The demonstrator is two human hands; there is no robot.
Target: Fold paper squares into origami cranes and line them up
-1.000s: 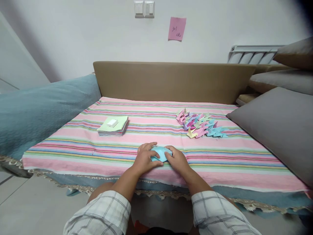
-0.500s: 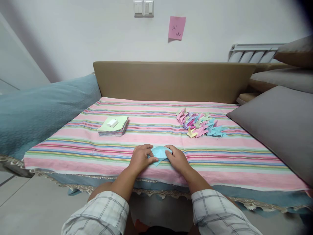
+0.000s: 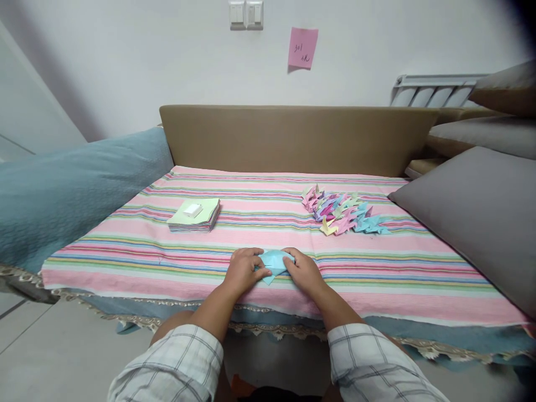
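Observation:
A partly folded sheet of light blue origami paper (image 3: 274,261) lies at the front middle of the striped cloth, with a pointed corner toward me. My left hand (image 3: 245,271) grips its left side, thumb and fingers bent around the edge. On the right side, my right hand (image 3: 302,270) pinches the paper with the thumb on top. Fingers cover both ends of the sheet. Several folded paper cranes (image 3: 343,212) in pink, purple, green, yellow and blue sit in a cluster to the right, beyond my right hand.
A stack of square coloured paper (image 3: 195,218) stands at the left with a small white block (image 3: 192,210) on top. The striped cloth (image 3: 259,223) covers the seat. Grey cushions (image 3: 473,218) pile up at the right; a blue-covered armrest (image 3: 84,184) bounds the left.
My left hand has shifted very slightly to the right at the paper's edge. The right hand and the blue paper look almost unchanged.

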